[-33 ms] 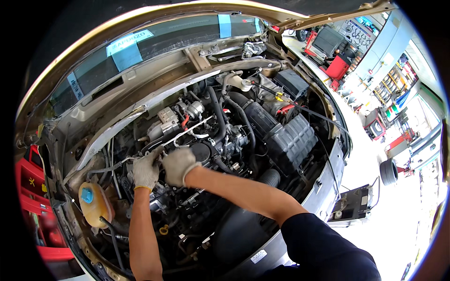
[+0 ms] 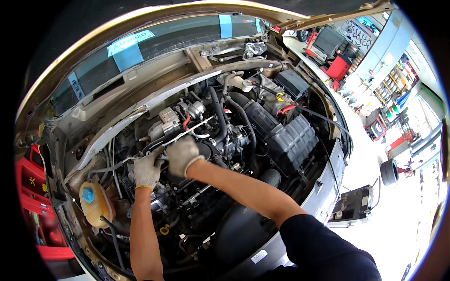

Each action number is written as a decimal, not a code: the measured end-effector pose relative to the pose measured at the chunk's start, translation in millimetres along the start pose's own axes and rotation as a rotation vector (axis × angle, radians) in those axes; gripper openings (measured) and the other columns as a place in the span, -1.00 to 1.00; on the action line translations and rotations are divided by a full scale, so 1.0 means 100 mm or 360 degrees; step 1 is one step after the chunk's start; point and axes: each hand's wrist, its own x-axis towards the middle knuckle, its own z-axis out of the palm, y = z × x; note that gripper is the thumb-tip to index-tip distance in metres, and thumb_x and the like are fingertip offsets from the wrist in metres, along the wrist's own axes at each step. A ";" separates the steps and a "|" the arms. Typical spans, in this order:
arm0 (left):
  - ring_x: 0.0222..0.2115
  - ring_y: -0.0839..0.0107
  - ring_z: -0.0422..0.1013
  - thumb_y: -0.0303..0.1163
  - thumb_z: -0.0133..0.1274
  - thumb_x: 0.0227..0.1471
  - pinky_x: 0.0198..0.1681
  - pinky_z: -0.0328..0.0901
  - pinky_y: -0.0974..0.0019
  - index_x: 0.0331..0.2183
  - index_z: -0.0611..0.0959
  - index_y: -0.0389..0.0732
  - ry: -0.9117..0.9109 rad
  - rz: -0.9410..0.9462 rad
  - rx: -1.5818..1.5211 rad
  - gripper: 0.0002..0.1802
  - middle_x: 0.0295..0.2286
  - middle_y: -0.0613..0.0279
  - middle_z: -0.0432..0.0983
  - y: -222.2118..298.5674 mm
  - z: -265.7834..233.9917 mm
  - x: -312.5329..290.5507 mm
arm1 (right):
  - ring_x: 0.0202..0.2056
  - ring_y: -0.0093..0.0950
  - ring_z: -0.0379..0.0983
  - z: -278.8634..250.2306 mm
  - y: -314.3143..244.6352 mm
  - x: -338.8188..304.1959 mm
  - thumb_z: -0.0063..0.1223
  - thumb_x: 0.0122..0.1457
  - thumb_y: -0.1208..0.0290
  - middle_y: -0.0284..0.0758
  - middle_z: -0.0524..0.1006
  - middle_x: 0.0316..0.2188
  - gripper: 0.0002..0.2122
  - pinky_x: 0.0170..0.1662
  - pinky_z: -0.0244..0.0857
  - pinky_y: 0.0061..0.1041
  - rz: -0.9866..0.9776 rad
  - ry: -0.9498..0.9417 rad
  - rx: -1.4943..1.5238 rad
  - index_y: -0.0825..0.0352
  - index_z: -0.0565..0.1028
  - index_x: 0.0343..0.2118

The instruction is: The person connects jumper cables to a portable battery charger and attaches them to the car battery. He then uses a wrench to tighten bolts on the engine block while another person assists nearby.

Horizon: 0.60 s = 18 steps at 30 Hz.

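Observation:
I lean over an open engine bay with a grey-beige knitted glove on each hand. My left hand (image 2: 147,171) is closed at the left side of the engine (image 2: 201,180), its fingers curled round something small and dark that the glove hides. Right beside it, my right hand (image 2: 182,157) forms a blurred fist, and whatever it grips cannot be made out. Behind both hands, a thin silvery rod (image 2: 197,125) slants across the engine top. A round black cover (image 2: 202,150) lies just right of my right fist.
A yellowed coolant tank (image 2: 96,206) with a blue cap stands at the left. To the right sits a ribbed black air filter box (image 2: 291,143). A black hose (image 2: 216,110) arches behind the hands. A red tool cart (image 2: 33,187) stands beyond the left fender, and a tyre (image 2: 389,172) at the right.
My right fist has shifted slightly up and to the right, a little away from my left hand. The left hand stays almost in place.

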 end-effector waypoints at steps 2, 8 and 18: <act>-0.15 0.05 0.58 -0.33 0.15 0.11 0.08 0.29 -0.03 0.12 0.62 0.19 -0.0144 -0.0161 0.0070 -0.49 -0.20 0.10 0.69 0.29 -0.05 0.04 | -0.24 -0.30 0.66 0.08 0.37 0.11 0.12 0.11 0.26 -0.25 0.71 -0.30 -0.79 -0.09 0.33 -0.23 -0.0095 0.0250 -0.0297 0.20 0.72 -0.31; -0.20 0.01 0.57 -0.24 0.19 0.11 0.06 0.30 0.01 0.12 0.62 0.19 0.0092 0.0115 0.0034 -0.50 -0.29 0.09 0.69 -0.25 0.06 -0.04 | -0.14 -0.22 0.65 -0.05 -0.43 -0.27 0.13 0.06 0.21 -0.20 0.71 -0.23 -0.72 0.14 0.27 -0.12 -0.0325 -0.0375 -0.0019 0.25 0.72 -0.30; -0.17 -0.10 0.55 -0.14 0.22 0.11 -0.04 0.42 -0.04 0.14 0.60 0.31 -0.0018 -0.0013 0.0101 -0.47 -0.19 0.05 0.68 -0.13 -0.02 -0.05 | -0.06 -0.16 0.64 -0.30 -0.33 -0.28 0.10 0.09 0.21 -0.06 0.70 -0.17 -0.65 0.22 0.24 -0.16 -0.0324 -0.0503 0.0213 0.35 0.71 -0.21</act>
